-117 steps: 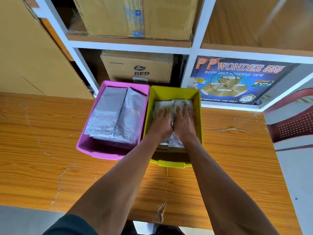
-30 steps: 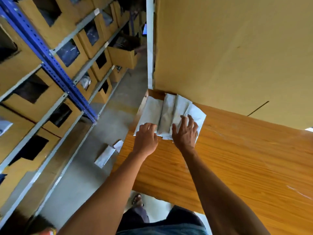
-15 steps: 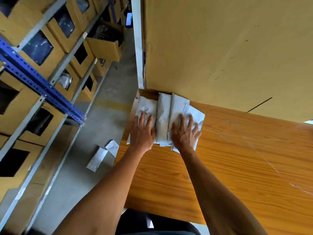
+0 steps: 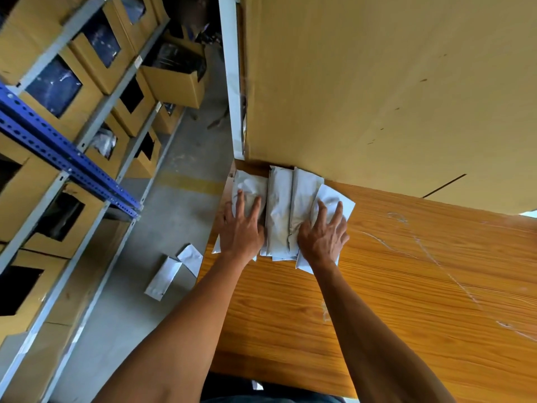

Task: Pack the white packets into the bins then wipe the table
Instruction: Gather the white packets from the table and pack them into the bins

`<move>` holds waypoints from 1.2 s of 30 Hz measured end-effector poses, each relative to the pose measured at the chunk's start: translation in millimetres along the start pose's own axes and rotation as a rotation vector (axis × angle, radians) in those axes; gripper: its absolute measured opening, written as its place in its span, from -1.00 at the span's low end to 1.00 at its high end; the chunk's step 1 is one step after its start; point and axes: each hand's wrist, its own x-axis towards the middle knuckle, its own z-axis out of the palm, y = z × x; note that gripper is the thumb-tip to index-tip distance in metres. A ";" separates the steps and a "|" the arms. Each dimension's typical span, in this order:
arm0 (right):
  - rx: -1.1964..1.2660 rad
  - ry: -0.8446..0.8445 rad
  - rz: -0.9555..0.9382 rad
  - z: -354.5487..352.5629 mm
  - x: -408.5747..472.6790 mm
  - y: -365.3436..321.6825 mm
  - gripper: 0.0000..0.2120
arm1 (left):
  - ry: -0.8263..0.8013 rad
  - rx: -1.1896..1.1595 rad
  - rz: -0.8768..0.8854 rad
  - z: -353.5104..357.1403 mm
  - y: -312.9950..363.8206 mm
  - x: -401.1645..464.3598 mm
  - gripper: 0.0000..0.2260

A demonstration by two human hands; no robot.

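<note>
Your left hand [image 4: 241,228] lies flat with fingers spread on the leftmost of the white packets [image 4: 279,213], and your right hand [image 4: 324,235] lies flat and spread on the rightmost one. The packets sit side by side, overlapping, at the far left corner of the bench [image 4: 392,301], their far ends up against the big cardboard sheet [image 4: 377,82] that stands along the bench's back edge. The leftmost packet hangs slightly over the bench's left edge.

Compared with a second ago, your left hand has changed from a loosely curled fist at the packets' near edge to an open palm pressed on top; half a second ago it was already flat, and both hands sit much the same since. The packets have kept their fan layout.

Two more white packets [image 4: 174,269] lie on the concrete floor [image 4: 139,257] beside the bench, where they were before. Shelves of cardboard boxes [image 4: 58,91] line the left.
</note>
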 end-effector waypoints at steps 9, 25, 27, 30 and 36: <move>-0.099 -0.023 0.014 -2.2 -23.3 25.4 -0.34 | 0.066 0.015 0.057 5.4 -6.8 -13.6 -0.32; -0.202 -0.090 -0.033 8.3 -23.3 56.4 -0.40 | 0.135 0.086 0.080 11.8 3.6 -16.0 -0.27; -0.190 -0.101 -0.039 7.8 -22.8 57.8 -0.40 | 0.117 0.096 0.080 13.1 3.6 -15.6 -0.26; -0.164 -0.113 -0.060 4.6 -24.0 59.0 -0.42 | 0.063 0.113 0.067 11.1 4.3 -14.8 -0.26; -0.210 -0.063 -0.060 2.9 -38.2 73.7 -0.37 | 0.052 0.108 0.022 11.6 12.7 -34.3 -0.20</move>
